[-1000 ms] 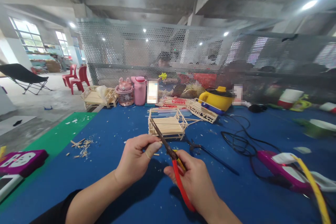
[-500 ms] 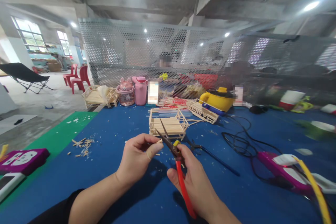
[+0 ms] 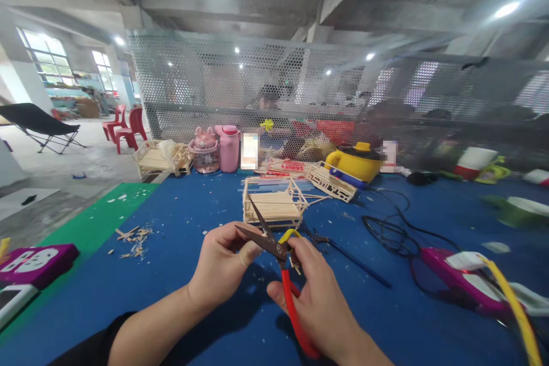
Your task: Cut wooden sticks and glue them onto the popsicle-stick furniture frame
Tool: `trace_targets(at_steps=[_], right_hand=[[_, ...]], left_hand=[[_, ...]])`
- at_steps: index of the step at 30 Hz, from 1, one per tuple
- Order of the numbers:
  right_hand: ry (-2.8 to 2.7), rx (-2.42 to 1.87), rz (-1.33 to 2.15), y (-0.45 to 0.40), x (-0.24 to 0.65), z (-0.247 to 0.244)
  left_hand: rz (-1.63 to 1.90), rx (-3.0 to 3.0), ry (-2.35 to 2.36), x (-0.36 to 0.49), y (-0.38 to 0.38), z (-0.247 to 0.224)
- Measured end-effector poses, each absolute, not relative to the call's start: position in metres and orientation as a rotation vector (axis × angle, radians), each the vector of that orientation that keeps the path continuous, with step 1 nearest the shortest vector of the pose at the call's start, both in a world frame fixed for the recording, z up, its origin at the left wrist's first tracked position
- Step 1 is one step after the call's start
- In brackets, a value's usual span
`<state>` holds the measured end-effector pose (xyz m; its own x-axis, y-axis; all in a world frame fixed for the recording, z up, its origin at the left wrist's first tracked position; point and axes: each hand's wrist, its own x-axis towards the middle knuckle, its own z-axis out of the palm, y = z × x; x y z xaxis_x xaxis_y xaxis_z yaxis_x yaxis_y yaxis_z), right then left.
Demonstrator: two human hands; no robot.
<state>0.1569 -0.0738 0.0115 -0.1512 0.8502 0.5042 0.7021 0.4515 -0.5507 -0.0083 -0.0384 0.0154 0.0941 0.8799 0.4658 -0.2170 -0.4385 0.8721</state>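
Note:
My right hand (image 3: pixel 315 283) is wrapped round the red handles of a pair of scissors (image 3: pixel 288 291), whose dark blades are spread apart and point up to the left. Between the pinched thumb and fingers of my left hand (image 3: pixel 225 260) is a small pale wooden stick (image 3: pixel 264 234), mostly hidden by the fingers and the blades. The lower blade crosses in front of my left fingertips. Just beyond the hands stands a small bed-like frame made of wooden sticks (image 3: pixel 274 209), on the blue table (image 3: pixel 171 229).
Cut stick bits (image 3: pixel 134 240) lie at left. Pliers with blue handles (image 3: pixel 355 260) lie right of the frame. Behind are a second stick frame (image 3: pixel 332 180), a yellow pot (image 3: pixel 362 163), a pink flask (image 3: pixel 229 151) and a perforated screen (image 3: pixel 206 80). A purple power strip (image 3: pixel 467 283) and cables are at right.
The scissors have shifted left and their blades have spread wider, now overlapping my left fingertips. My right hand has moved slightly left. My left hand has stayed nearly in place.

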Motion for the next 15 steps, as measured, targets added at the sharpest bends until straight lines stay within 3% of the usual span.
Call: trace_targets(at_steps=[15], right_hand=[[-1.919, -1.334, 0.312, -0.0747, 0.1578, 0.0158]], left_hand=[[1.56, 1.666, 0.833, -0.0117, -0.0381, 0.0165]])
